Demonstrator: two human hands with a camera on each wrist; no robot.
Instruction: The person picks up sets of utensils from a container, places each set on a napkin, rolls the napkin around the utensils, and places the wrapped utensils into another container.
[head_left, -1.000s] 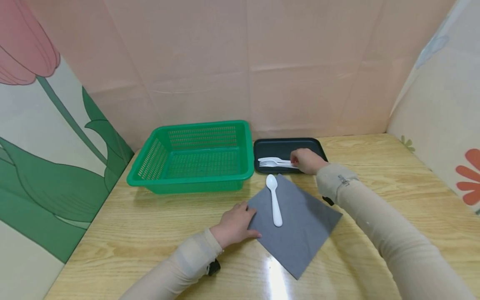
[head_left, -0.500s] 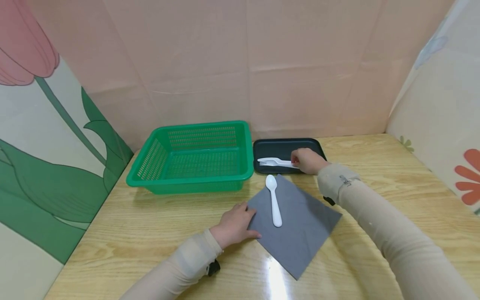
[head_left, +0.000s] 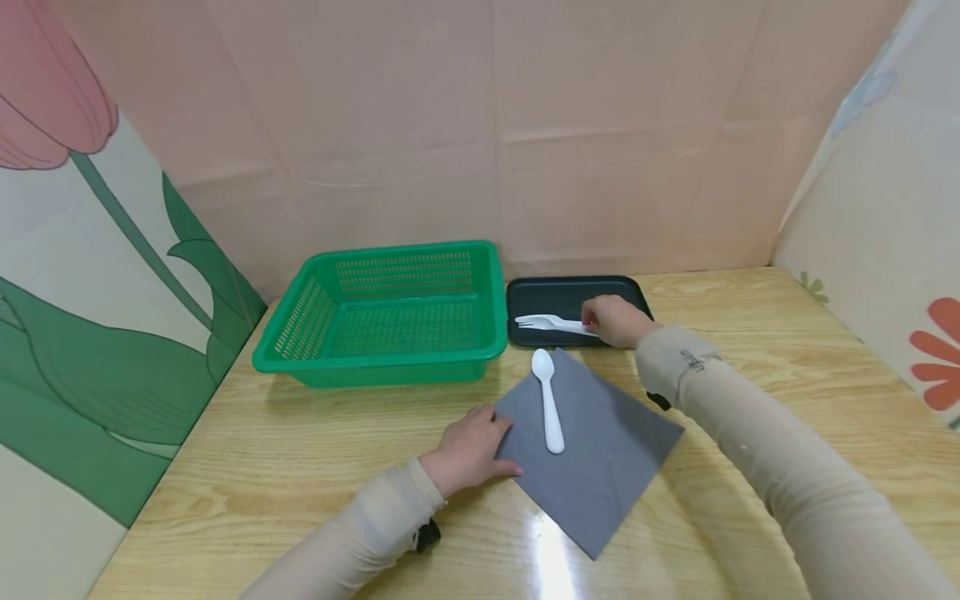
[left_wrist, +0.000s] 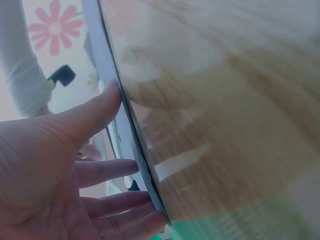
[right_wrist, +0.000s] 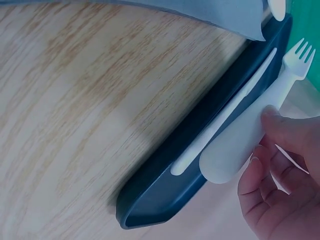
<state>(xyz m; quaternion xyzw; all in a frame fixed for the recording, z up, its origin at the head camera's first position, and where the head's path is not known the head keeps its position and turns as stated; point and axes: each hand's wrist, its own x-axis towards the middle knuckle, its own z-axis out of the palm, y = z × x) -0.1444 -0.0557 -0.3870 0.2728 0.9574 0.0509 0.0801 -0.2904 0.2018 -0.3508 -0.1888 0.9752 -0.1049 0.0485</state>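
In the head view my right hand (head_left: 617, 322) is over the black tray (head_left: 525, 292) and pinches a white fork (right_wrist: 235, 142) by its handle between thumb and fingers. A white knife (right_wrist: 225, 117) lies in the tray beside the fork. My left hand (head_left: 468, 450) rests at the left corner of a grey cloth napkin (head_left: 600, 475), thumb and fingertips spread on its edge. Across the napkin's upper left part lies a white spoon (head_left: 551, 408), its bowl reaching past the edge toward the tray.
A green plastic basket (head_left: 382, 364) stands left of the tray, close against it. Behind both rises a pink-beige sheet (head_left: 600, 150). Wood-grain tabletop (head_left: 750, 333) extends to the right of the tray.
The fork has shifted slightly in my right hand and now overlaps the knife in the head view. My left hand, the napkin and the spoon stay where they were.
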